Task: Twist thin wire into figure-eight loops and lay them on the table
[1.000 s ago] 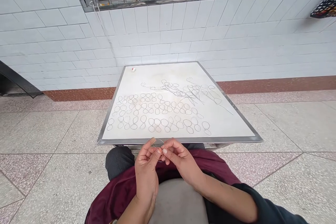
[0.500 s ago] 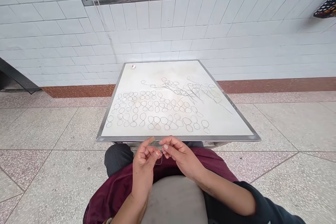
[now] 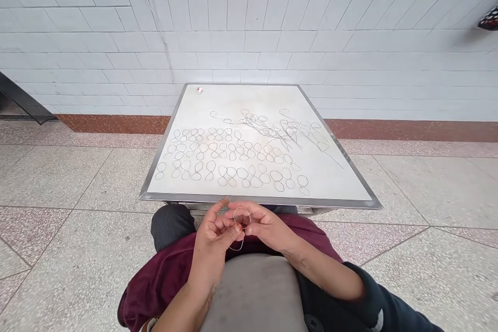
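Note:
A thin wire bent into a figure-eight is between my hands, in front of the table's near edge. My left hand pinches it near its middle with thumb and fingers; one loop stands above the pinch and the other hangs below. My right hand curls around the upper loop from the right, its thumb and fingertips closed at the wire. Just beyond, on the white table, lie rows of similar figure-eight wires.
A tangle of longer wires with looped ends lies at the table's back right. A small red-and-white object sits in the far left corner. Metal edging frames the tabletop, and a tiled wall rises behind it.
The upper wire loop now stands more open and plainly visible between my hands. My right hand has shifted slightly left and its fingers have turned. The view has tilted a little downward.

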The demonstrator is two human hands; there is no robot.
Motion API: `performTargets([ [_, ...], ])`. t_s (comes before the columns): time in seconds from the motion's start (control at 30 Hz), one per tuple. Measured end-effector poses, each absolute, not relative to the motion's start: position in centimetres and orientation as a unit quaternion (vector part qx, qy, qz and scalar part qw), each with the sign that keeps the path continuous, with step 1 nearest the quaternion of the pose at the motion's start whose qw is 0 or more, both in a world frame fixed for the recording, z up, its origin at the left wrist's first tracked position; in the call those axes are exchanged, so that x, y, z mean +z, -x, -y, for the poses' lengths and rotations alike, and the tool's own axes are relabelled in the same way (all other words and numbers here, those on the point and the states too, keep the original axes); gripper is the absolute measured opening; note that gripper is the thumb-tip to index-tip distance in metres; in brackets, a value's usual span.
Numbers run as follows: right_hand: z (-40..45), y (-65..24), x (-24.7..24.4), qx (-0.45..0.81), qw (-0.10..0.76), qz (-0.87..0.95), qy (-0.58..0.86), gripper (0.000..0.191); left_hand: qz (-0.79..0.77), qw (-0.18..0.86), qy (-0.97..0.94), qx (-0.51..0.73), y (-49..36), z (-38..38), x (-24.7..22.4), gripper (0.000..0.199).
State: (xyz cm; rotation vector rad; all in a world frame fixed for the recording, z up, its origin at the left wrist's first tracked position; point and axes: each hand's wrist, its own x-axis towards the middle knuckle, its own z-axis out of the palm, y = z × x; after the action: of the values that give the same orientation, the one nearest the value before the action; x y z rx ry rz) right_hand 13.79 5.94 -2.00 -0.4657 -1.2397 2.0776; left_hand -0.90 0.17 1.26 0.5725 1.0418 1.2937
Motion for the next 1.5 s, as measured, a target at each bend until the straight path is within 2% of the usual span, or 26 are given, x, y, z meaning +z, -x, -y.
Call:
performTargets([
  [0.4,-6.1,-13.2,-3.3,0.767,0.390,0.462,0.215,0.039,-0.451,0.635,-0.210,0.591,0.2,0.0,1.7,0.047],
  [0.6,-6.1,-13.4,-3.3,0.761,0.416,0.459,0.193,0.030,-0.453,0.637,-0.212,0.586,0.1,-0.3,1.7,0.045],
  [0.8,-6.1,-13.7,-2.4,0.756,0.401,0.483,0.188,0.041,-0.475,0.602,-0.278,0.579,0.3,-0.2,1.4,0.047],
  [1.03,-6.1,-14.3,-0.5,0.562,0.455,0.616,0.312,0.015,-0.553,0.503,-0.361,0.557,0.5,0.1,1.9,0.048],
  [1.2,-6.1,-14.4,0.3,0.384,0.455,0.741,0.312,0.011,-0.541,0.494,-0.402,0.549,0.6,0.2,2.0,0.048],
  [1.5,-6.0,-14.3,0.1,0.375,0.416,0.763,0.324,0.022,-0.560,0.421,-0.489,0.520,0.5,1.1,1.0,0.040],
])
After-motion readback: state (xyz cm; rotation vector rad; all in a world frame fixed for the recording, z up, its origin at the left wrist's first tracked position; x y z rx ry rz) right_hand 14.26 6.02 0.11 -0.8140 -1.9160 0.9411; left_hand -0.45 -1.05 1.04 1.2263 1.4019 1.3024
